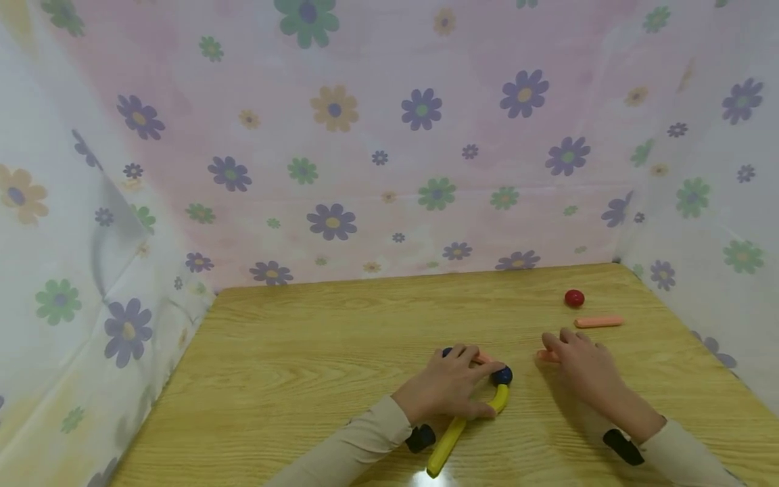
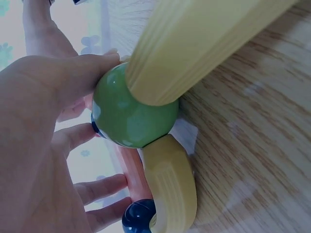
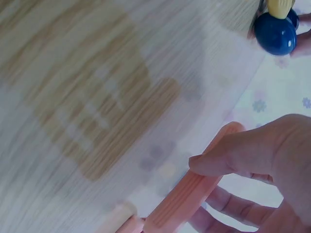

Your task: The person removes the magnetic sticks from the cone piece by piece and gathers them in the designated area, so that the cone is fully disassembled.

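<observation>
On the wooden table my left hand (image 1: 447,387) holds a joined piece made of toy rods and balls. The left wrist view shows its thumb and fingers around a green ball (image 2: 133,114) and a coral rod (image 2: 132,170). A straight yellow rod (image 1: 446,448) and a curved yellow rod (image 1: 502,398) meet at that green ball. The curved rod's other end meets a dark blue ball (image 1: 502,375); another dark blue ball (image 1: 447,352) shows past the fingers. To the right, my right hand (image 1: 587,370) pinches a separate coral rod (image 3: 187,193) between thumb and fingers.
Beyond the right hand lie a loose coral rod (image 1: 599,322) and a red ball (image 1: 574,298) near the table's back right corner. Flower-patterned cloth (image 1: 377,135) walls in the back and both sides of the table (image 1: 292,352).
</observation>
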